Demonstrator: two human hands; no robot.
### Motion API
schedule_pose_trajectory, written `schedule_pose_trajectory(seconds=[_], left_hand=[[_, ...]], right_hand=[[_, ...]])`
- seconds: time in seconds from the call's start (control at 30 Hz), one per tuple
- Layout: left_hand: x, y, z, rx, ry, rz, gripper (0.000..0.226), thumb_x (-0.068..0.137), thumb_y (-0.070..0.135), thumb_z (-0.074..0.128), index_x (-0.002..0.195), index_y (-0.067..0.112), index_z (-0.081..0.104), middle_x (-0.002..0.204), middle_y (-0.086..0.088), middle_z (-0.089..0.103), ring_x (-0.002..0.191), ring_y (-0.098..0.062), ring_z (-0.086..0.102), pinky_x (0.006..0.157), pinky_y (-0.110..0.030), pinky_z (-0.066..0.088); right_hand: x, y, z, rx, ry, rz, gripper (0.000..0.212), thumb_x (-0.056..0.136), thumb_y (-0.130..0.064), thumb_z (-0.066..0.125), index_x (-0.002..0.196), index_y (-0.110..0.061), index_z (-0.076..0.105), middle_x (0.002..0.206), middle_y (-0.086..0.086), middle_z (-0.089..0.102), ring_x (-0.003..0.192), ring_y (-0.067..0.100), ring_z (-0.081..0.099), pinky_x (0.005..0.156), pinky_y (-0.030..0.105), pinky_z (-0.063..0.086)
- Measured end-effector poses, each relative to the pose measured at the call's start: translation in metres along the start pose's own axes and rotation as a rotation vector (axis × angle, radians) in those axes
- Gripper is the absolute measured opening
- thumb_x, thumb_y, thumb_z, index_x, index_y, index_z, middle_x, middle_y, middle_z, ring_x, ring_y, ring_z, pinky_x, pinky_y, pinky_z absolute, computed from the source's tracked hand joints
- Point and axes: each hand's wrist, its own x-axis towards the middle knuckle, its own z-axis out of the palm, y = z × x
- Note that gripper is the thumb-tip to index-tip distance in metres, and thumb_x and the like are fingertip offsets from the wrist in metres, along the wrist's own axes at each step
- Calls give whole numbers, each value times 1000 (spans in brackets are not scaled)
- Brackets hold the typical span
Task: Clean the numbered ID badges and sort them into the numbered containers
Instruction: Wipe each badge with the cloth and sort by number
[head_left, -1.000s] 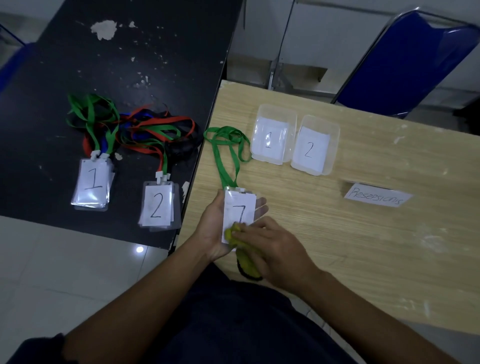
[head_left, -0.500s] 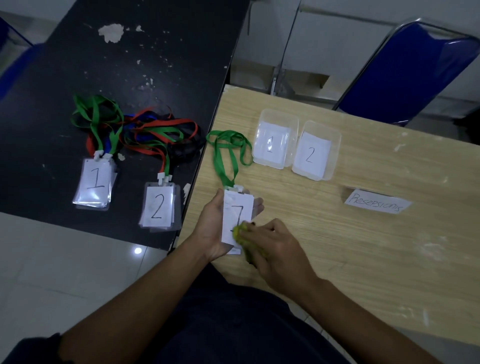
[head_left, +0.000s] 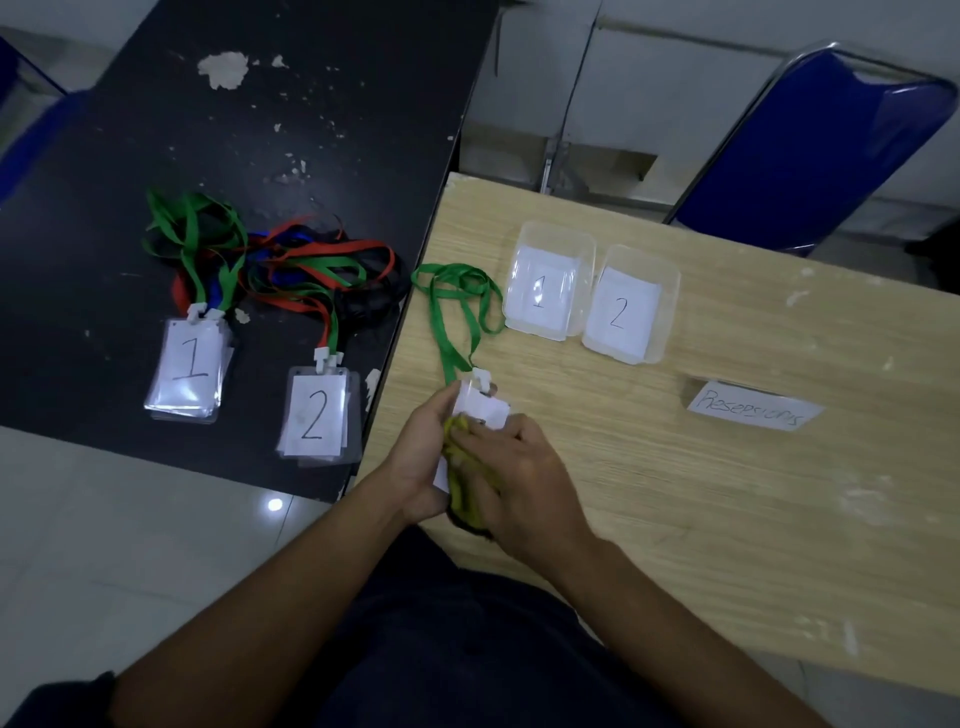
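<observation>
left hand (head_left: 418, 460) cradles a clear plastic id badge with a white card (head_left: 487, 408) over the near-left edge of the pale wooden desk (head_left: 727, 519), fingers curled round it; right hand (head_left: 522, 486) clamps a bunched yellow cloth (head_left: 460, 486) against its face. the cloth hides the number, so a mis-sort is possible; the trailing green lanyard (head_left: 440, 332) lies just beside the clear container marked 1 (head_left: 555, 227) and may drag it.

dim, bluish light; lamp glare on the floor tile (head_left: 274, 504); wide-angle bending at edges; hands slightly blurred.
</observation>
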Motion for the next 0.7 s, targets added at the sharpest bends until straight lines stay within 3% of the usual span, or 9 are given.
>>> schedule_pose_trajectory(seconds=[0.07,0.23,0.33,0.4,0.47,0.53,0.63,0.7], left_hand=[[-1,-3,-4,9,12,-19,47,93,55,50,107,16,73,97,-7,73,80,-21,70,71,-30,56],[0,-13,4,-10,-22,-37,42,95,48,49,99,19,79,95,-7,75,81,-21,73,69,-29,57],[0,0,1,5,-9,-31,50,92,48,47,127,18,67,113,-8,70,93,-22,69,77,-32,55],[-2,6,-4,-16,-19,-42,56,91,47,48,133,13,62,126,-15,63,104,-28,61,84,-34,50],[-3,1,-5,-17,-44,-64,56,85,48,55,125,11,67,117,-15,65,96,-27,63,80,-34,51],[-1,-7,-1,-47,-83,-57,49,83,46,57,114,12,71,102,-10,71,82,-25,69,73,-32,57],[2,-11,7,-83,-111,-25,40,85,43,55,106,15,74,100,-9,73,82,-23,71,75,-31,58],[4,-4,8,-78,-68,-3,41,80,42,57,104,15,74,98,-8,73,79,-23,71,71,-31,57]], right_hand=[[-2,4,-3,20,-5,-37,31,90,-8,66,121,-15,69,118,-5,70,81,25,53,67,35,51],[20,13,-7,-63,141,232,28,92,-13,65,119,-17,71,113,-1,72,83,22,47,63,32,49],[9,-1,1,-37,42,63,31,89,-9,65,118,-18,71,98,-1,72,80,19,47,63,28,44],[-5,-3,-1,-9,-59,-69,31,89,-9,63,118,-16,70,107,-4,71,82,21,50,66,29,46],[-2,3,-10,-93,-66,-121,29,88,-14,61,115,-17,72,107,-7,72,78,23,51,60,31,50],[13,14,-20,-179,22,-22,26,88,-14,63,112,-16,73,100,-4,73,75,24,49,52,37,50],[30,15,-24,-198,93,99,25,89,-10,67,113,-13,73,103,0,74,77,26,49,54,40,51],[25,4,-17,-145,59,62,27,88,-9,66,114,-15,73,92,1,72,77,21,46,55,37,48]])
